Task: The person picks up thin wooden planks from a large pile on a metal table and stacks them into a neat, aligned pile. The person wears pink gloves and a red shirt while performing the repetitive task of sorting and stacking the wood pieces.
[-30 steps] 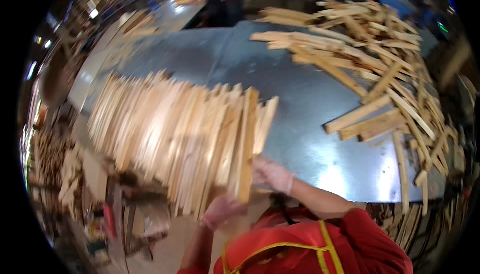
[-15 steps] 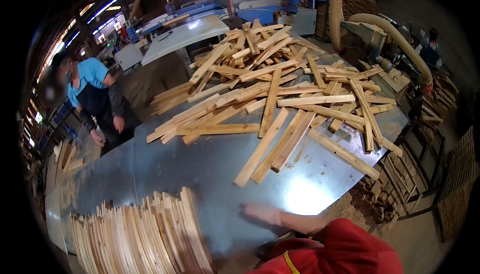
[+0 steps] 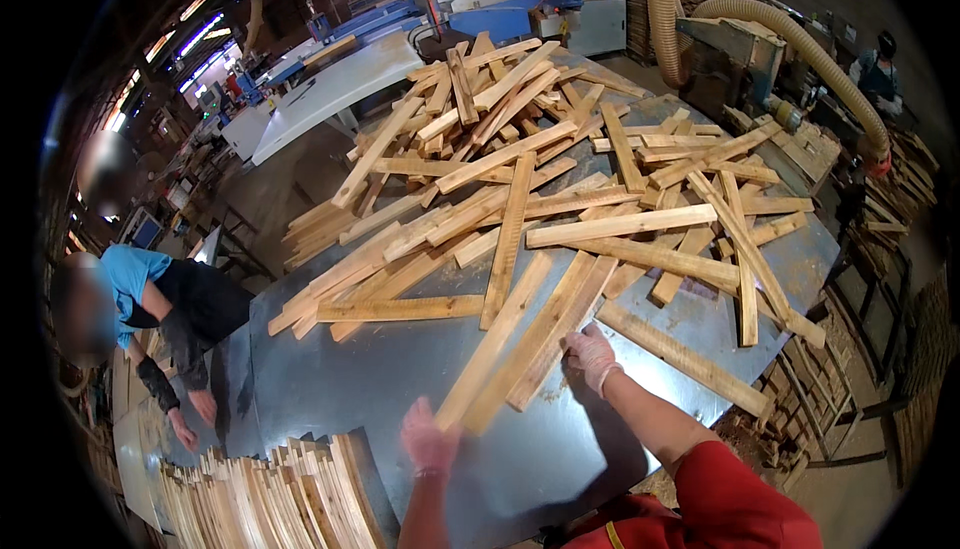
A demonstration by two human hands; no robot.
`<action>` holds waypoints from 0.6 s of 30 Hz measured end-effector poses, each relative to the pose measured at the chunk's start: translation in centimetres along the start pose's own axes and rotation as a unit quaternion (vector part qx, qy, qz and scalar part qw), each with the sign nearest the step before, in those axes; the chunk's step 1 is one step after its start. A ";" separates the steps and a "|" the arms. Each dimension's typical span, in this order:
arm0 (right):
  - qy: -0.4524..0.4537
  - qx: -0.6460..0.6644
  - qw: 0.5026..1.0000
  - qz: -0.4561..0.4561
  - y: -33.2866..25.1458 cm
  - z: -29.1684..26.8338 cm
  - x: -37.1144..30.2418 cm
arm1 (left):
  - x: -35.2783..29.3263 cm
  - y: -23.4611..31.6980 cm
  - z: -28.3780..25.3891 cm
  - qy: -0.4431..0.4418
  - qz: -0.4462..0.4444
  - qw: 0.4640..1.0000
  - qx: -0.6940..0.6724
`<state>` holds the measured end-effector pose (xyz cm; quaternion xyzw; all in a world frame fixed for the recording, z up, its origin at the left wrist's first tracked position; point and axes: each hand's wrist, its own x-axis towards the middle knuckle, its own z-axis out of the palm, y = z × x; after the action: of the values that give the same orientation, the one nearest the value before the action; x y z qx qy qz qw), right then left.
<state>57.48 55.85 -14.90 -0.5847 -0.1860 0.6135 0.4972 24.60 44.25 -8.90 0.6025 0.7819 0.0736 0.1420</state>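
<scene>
Three wooden slats lie nearly side by side in front of me: a left slat [image 3: 497,341], a middle slat [image 3: 532,344] and a right slat [image 3: 566,334]. My right hand [image 3: 594,359], in a thin pale glove, has bent fingertips against the right slat's outer edge; no firm grip shows. Near the lower end of the left slat is my left hand [image 3: 430,437], gloved and somewhat blurred. Its thumb stands apart from its fingers, and it holds nothing visible. Close by on the left stands a row of upright slats [image 3: 265,494].
A large pile of loose slats [image 3: 480,164] covers the metal table's [image 3: 340,379] far part. One slat [image 3: 685,357] lies right of my right hand. At the left edge a co-worker in a blue shirt [image 3: 140,274] leans over the table. Beyond it hang ribbed hoses [image 3: 800,44].
My right hand has reached forward and right to the slats. My left hand has come into view. The co-worker bends lower, nearer the table. The whole view has shifted slightly.
</scene>
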 end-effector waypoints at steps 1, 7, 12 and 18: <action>0.015 0.004 1.000 -0.013 0.4 1.1 0.3 | 1.0 0.5 1.6 -0.016 -0.027 1.000 0.001; -0.159 0.131 0.978 0.028 2.5 0.8 -3.0 | -3.5 -2.6 10.8 -0.176 -0.034 0.965 -0.191; -0.303 0.106 0.940 0.113 5.8 0.2 -12.7 | -15.7 -8.6 15.0 -0.192 -0.036 0.884 -0.424; -0.318 -0.158 0.924 0.145 11.5 0.8 -19.8 | -25.7 -11.8 5.3 -0.044 -0.281 0.795 -0.535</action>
<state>48.71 34.73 -13.42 -0.4504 -0.3416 0.7954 0.2186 21.37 16.11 -13.84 0.1867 0.7457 0.4107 0.4902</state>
